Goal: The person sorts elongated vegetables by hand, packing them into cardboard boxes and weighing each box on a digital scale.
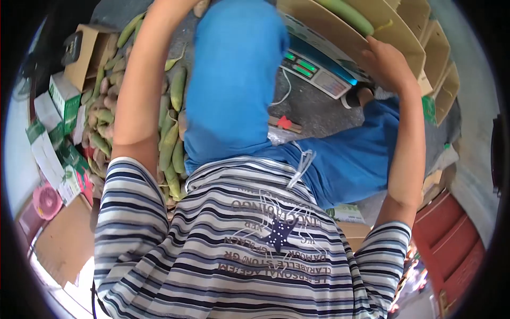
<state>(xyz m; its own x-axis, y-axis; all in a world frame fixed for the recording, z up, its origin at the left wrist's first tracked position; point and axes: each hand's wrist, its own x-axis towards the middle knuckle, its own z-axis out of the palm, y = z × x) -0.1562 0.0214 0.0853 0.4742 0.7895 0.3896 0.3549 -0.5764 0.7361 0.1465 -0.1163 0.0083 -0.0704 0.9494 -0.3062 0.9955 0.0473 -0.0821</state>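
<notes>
- While both arms reach far forward over the striped shirt [234, 250], the right hand [387, 64] is closed on the near edge of a cardboard box [324, 26] at the far right, fingers curled over the rim, apparently to steady or tip it.
- A long green gourd [349, 16] lies lengthwise inside that box, kept from rolling by its walls.
- The left arm [139, 90] rises to the far top edge and the left hand is cut off there, so I cannot tell whether it is open or gripping.
- A blue bag [234, 80] hangs upright between the arms, just right of the left arm; it seems held up from above, mouth out of sight.
- An electronic scale [314, 70] with green digits sits on the ground just beneath the box, close for weighing.
- A heap of green and brownish vegetables [106, 114] spreads at the left, within reach.
- More empty cardboard boxes [443, 64] stand stacked at the far right.
</notes>
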